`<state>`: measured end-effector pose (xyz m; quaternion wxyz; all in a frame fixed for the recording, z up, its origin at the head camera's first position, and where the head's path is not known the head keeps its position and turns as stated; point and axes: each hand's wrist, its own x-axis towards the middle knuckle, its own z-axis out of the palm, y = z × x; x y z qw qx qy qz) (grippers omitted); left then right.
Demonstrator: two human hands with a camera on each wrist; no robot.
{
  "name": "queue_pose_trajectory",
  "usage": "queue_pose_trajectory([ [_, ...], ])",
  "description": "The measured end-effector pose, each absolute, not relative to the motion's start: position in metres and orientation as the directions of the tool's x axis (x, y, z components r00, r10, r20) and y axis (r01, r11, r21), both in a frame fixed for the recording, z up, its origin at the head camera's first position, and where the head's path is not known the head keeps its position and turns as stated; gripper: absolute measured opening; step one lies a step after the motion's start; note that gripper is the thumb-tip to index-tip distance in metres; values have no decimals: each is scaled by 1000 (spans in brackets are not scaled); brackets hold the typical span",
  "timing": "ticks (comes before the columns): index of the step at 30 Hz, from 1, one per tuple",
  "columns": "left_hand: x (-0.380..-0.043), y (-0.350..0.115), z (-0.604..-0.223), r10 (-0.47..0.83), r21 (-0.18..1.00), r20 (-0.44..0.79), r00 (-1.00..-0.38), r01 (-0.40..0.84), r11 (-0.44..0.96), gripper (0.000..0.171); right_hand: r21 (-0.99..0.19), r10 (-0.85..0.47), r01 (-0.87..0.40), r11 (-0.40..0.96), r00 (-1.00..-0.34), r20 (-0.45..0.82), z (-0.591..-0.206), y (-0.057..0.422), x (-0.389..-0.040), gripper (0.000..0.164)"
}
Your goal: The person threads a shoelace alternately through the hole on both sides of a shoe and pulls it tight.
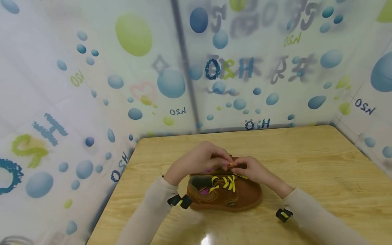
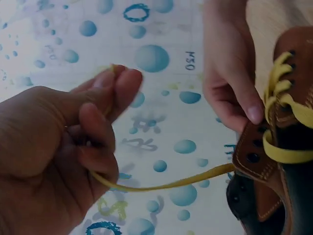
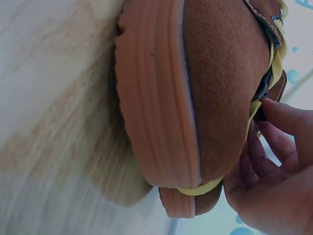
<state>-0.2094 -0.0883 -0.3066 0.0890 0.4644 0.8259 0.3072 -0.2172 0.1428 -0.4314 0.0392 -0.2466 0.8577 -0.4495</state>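
Note:
A brown suede shoe [image 1: 249, 194] with yellow laces [image 1: 232, 183] lies nearest on the wooden table. Behind it a second brown shoe [image 1: 219, 169] is partly covered by the hands. My left hand [image 2: 63, 147] is raised with its fingers curled, holding a yellow shoelace [image 2: 186, 185] that runs in a slack curve to the eyelet flap [image 2: 252, 147]. In the left wrist view my right hand [image 2: 232, 81] pinches that flap at its upper edge, thumb on its face. In the right wrist view, the right hand [image 3: 274, 171] has its thumb by the lace, behind the near shoe's toe.
The shoes stand near the middle of the wooden table [image 1: 306, 160]. Walls [image 1: 122, 68] printed with blue and green bubbles rise behind it and at both sides. Inside the near shoe a pink patch [image 1: 204, 191] shows. Black camera mounts [image 1: 284, 215] sit on the sleeves.

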Motion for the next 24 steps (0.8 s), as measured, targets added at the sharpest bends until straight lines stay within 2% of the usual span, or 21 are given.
queue_pose_trajectory([
  [2,-212,-85,-316,823,458,70,-564,751,476,14,-799,-462,-380,465,-874,147,-433,142,-217,16],
  [4,-215,-80,-326,795,353,30,-605,751,558,11,-802,-451,-364,474,-882,134,-433,142,-216,16],
  [8,-217,-68,-345,711,209,-7,-703,694,689,9,-812,-434,-333,478,-894,111,-434,140,-215,15],
  [11,-216,-60,-357,671,119,2,-741,666,736,10,-822,-431,-314,475,-897,93,-434,139,-215,15],
  [14,-214,-54,-367,667,30,58,-743,669,742,9,-831,-425,-297,470,-901,82,-436,138,-216,15],
  [19,-211,-50,-375,692,-94,170,-702,687,720,10,-829,-410,-301,471,-907,96,-438,137,-217,15],
  [24,-211,-46,-378,698,-156,227,-679,682,714,14,-827,-397,-306,473,-911,110,-437,137,-218,15],
])
